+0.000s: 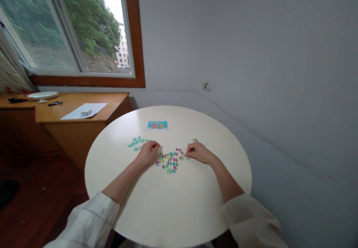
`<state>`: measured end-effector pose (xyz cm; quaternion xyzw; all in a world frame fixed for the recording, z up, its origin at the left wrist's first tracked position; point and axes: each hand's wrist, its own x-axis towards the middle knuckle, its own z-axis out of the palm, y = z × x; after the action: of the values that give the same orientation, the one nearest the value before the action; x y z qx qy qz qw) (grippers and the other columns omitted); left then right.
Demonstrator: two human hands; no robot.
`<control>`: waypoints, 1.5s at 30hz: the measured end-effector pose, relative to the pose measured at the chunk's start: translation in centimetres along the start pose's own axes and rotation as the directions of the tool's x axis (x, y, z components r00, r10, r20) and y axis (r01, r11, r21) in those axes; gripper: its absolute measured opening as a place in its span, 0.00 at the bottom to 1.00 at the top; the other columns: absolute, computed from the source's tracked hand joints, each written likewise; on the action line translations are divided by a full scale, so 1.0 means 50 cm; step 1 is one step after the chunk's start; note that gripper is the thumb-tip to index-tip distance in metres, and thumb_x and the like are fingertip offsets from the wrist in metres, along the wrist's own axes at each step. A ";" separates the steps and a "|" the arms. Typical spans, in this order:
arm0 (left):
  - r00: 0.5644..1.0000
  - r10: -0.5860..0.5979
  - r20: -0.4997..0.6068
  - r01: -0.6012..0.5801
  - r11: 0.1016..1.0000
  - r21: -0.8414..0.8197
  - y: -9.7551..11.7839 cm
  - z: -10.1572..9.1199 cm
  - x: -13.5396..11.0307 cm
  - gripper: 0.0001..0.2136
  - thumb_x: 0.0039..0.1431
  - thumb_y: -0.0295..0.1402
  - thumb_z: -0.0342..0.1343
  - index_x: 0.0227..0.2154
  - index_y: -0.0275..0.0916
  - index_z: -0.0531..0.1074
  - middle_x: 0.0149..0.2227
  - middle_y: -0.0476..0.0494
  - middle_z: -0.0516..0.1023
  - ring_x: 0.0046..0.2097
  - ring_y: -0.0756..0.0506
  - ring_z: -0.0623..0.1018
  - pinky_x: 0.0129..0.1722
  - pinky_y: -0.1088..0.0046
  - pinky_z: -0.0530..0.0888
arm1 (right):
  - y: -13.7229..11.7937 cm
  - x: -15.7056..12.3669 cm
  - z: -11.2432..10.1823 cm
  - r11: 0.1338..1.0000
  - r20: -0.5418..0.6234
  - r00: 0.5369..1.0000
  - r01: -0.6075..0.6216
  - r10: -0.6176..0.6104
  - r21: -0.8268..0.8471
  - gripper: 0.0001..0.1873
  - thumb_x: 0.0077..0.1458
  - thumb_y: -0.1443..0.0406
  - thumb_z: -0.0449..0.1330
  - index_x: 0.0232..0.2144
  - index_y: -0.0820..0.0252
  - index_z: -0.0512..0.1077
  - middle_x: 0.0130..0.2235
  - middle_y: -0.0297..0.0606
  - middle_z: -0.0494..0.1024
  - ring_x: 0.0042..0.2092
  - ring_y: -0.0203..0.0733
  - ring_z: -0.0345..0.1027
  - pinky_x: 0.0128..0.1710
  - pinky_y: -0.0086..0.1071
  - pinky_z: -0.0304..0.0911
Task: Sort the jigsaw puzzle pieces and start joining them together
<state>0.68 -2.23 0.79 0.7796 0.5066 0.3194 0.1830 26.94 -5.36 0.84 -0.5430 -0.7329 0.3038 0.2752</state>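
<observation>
A loose heap of small colourful jigsaw pieces (169, 162) lies on the round white table between my hands. My left hand (149, 153) is closed at the heap's left edge, fingers curled; what they hold, if anything, is hidden. Just behind it is a group of mostly turquoise pieces (137, 142). On the right, my right hand (200, 153) pinches at a jigsaw piece (187, 156) beside the heap, thumb and fingertips together. A few more pieces (195, 140) show behind the right hand, partly covered by it. Farther back lies a picture card (157, 125) with bright cartoon figures on blue.
The round white table (167, 210) has its far edge near the grey wall. A wooden desk (117, 108) stands at the left under the window, bearing a white sheet of paper (95, 109), a small white block (86, 112) and a white plate (43, 95).
</observation>
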 end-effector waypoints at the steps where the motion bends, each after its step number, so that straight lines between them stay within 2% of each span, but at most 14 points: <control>1: 1.000 0.000 0.002 0.000 1.000 -0.001 0.000 0.000 0.000 0.13 0.54 0.31 0.45 0.29 0.34 0.76 0.32 0.40 0.78 0.35 0.44 0.76 0.37 0.70 0.70 | 0.000 -0.001 0.001 1.000 0.012 1.000 0.007 -0.007 0.004 0.11 0.39 0.59 0.64 0.17 0.61 0.72 0.20 0.32 0.72 0.25 0.35 0.61 0.27 0.29 0.54; 4: 1.000 -0.004 0.003 0.004 1.000 -0.008 -0.001 0.000 -0.001 0.13 0.54 0.31 0.45 0.29 0.35 0.76 0.32 0.40 0.79 0.35 0.44 0.76 0.37 0.70 0.70 | 0.000 0.000 0.001 0.999 -0.015 0.999 0.045 -0.045 0.008 0.10 0.38 0.60 0.65 0.17 0.62 0.71 0.21 0.32 0.72 0.26 0.34 0.62 0.27 0.28 0.55; 6: 1.000 -0.004 -0.002 0.004 1.000 -0.012 -0.002 0.000 -0.001 0.13 0.54 0.32 0.45 0.29 0.35 0.76 0.32 0.40 0.79 0.35 0.44 0.76 0.37 0.70 0.70 | 0.004 0.003 -0.002 1.000 -0.136 0.990 0.031 -0.030 0.001 0.11 0.41 0.59 0.64 0.19 0.62 0.71 0.21 0.33 0.72 0.26 0.34 0.61 0.27 0.28 0.54; 9: 1.000 -0.002 -0.009 0.002 1.000 -0.018 -0.005 0.000 0.000 0.13 0.53 0.33 0.45 0.29 0.35 0.75 0.32 0.40 0.79 0.35 0.44 0.76 0.38 0.69 0.70 | 0.016 0.009 -0.013 0.995 -0.368 0.929 -0.071 0.043 -0.063 0.09 0.47 0.61 0.59 0.23 0.61 0.73 0.24 0.34 0.73 0.28 0.35 0.62 0.29 0.30 0.55; 11: 1.000 -0.001 -0.007 0.001 1.000 -0.021 -0.006 0.000 0.000 0.13 0.53 0.33 0.45 0.29 0.35 0.75 0.32 0.40 0.79 0.35 0.44 0.76 0.38 0.69 0.70 | 0.024 0.010 -0.020 0.982 -0.427 0.902 -0.128 0.058 -0.137 0.07 0.48 0.63 0.58 0.26 0.60 0.76 0.29 0.37 0.76 0.32 0.37 0.65 0.35 0.31 0.57; 14: 1.000 -0.003 -0.002 0.003 1.000 -0.025 -0.005 -0.001 -0.001 0.14 0.53 0.34 0.45 0.29 0.35 0.75 0.33 0.40 0.79 0.35 0.44 0.76 0.38 0.69 0.70 | 0.029 0.008 -0.026 0.956 -0.387 0.920 -0.167 0.063 -0.241 0.09 0.46 0.63 0.61 0.32 0.57 0.77 0.37 0.38 0.77 0.40 0.41 0.67 0.43 0.35 0.55; 17: 1.000 -0.002 -0.007 0.002 1.000 -0.030 -0.002 -0.003 -0.002 0.13 0.53 0.34 0.46 0.29 0.36 0.75 0.33 0.40 0.79 0.35 0.44 0.76 0.38 0.69 0.70 | 0.026 0.004 -0.023 0.938 -0.315 0.946 -0.173 0.073 -0.301 0.10 0.44 0.60 0.63 0.33 0.55 0.77 0.39 0.37 0.77 0.42 0.42 0.66 0.45 0.37 0.52; 22: 1.000 -0.001 -0.015 0.000 1.000 -0.019 0.001 -0.006 -0.003 0.13 0.54 0.33 0.46 0.29 0.36 0.75 0.33 0.40 0.79 0.35 0.44 0.76 0.38 0.69 0.71 | 0.021 0.004 -0.020 0.948 -0.259 0.963 -0.146 0.071 -0.284 0.05 0.46 0.62 0.61 0.25 0.57 0.75 0.33 0.35 0.78 0.38 0.39 0.67 0.42 0.34 0.53; 27: 1.000 0.016 -0.008 -0.016 0.998 -0.064 0.002 -0.007 -0.003 0.11 0.53 0.31 0.47 0.31 0.36 0.74 0.33 0.41 0.79 0.35 0.44 0.77 0.39 0.70 0.72 | 0.017 0.008 -0.015 0.961 -0.343 0.939 -0.130 0.041 -0.242 0.06 0.48 0.64 0.58 0.23 0.59 0.73 0.28 0.35 0.77 0.33 0.37 0.66 0.40 0.33 0.55; 31: 0.999 -0.006 -0.038 0.002 0.992 -0.126 0.005 -0.001 -0.004 0.10 0.53 0.31 0.48 0.33 0.36 0.74 0.33 0.42 0.79 0.35 0.45 0.77 0.39 0.69 0.72 | -0.002 0.020 0.015 0.999 -0.413 0.910 -0.041 0.046 0.021 0.11 0.50 0.59 0.55 0.25 0.60 0.72 0.24 0.34 0.73 0.27 0.35 0.63 0.30 0.30 0.57; 33: 0.999 0.003 -0.044 -0.010 0.987 -0.160 0.012 0.002 -0.006 0.10 0.53 0.31 0.49 0.33 0.35 0.74 0.33 0.42 0.79 0.35 0.45 0.77 0.39 0.69 0.72 | -0.019 0.028 0.040 0.987 -0.383 0.922 0.002 0.061 0.163 0.13 0.49 0.56 0.55 0.26 0.61 0.72 0.23 0.34 0.72 0.25 0.35 0.63 0.26 0.29 0.57; 38: 0.996 0.092 0.009 -0.086 0.960 -0.267 0.040 0.005 -0.018 0.09 0.52 0.28 0.52 0.36 0.36 0.74 0.34 0.43 0.79 0.37 0.46 0.77 0.43 0.70 0.72 | -0.067 0.038 0.093 0.913 -0.234 0.972 0.086 0.011 0.399 0.15 0.44 0.55 0.59 0.29 0.61 0.73 0.26 0.36 0.75 0.27 0.36 0.66 0.29 0.31 0.62; 42: 0.986 0.152 0.065 -0.120 0.929 -0.351 0.060 0.004 -0.027 0.09 0.51 0.29 0.54 0.37 0.37 0.74 0.36 0.44 0.79 0.39 0.46 0.77 0.44 0.70 0.72 | -0.084 0.036 0.114 0.872 -0.159 0.987 0.090 -0.014 0.482 0.16 0.41 0.55 0.63 0.30 0.60 0.74 0.28 0.37 0.77 0.30 0.38 0.69 0.33 0.33 0.66; 45: 0.985 0.157 0.071 -0.123 0.929 -0.350 0.063 0.005 -0.029 0.09 0.51 0.27 0.53 0.36 0.37 0.74 0.35 0.45 0.79 0.38 0.47 0.77 0.42 0.71 0.73 | -0.085 0.036 0.121 0.846 -0.147 0.989 0.093 -0.018 0.525 0.17 0.39 0.55 0.65 0.30 0.61 0.74 0.29 0.37 0.77 0.32 0.40 0.71 0.35 0.35 0.67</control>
<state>2.58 -4.87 2.08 0.7844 0.3765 0.3767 0.3179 19.37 -5.47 0.09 -0.4442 -0.6154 0.4483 0.4722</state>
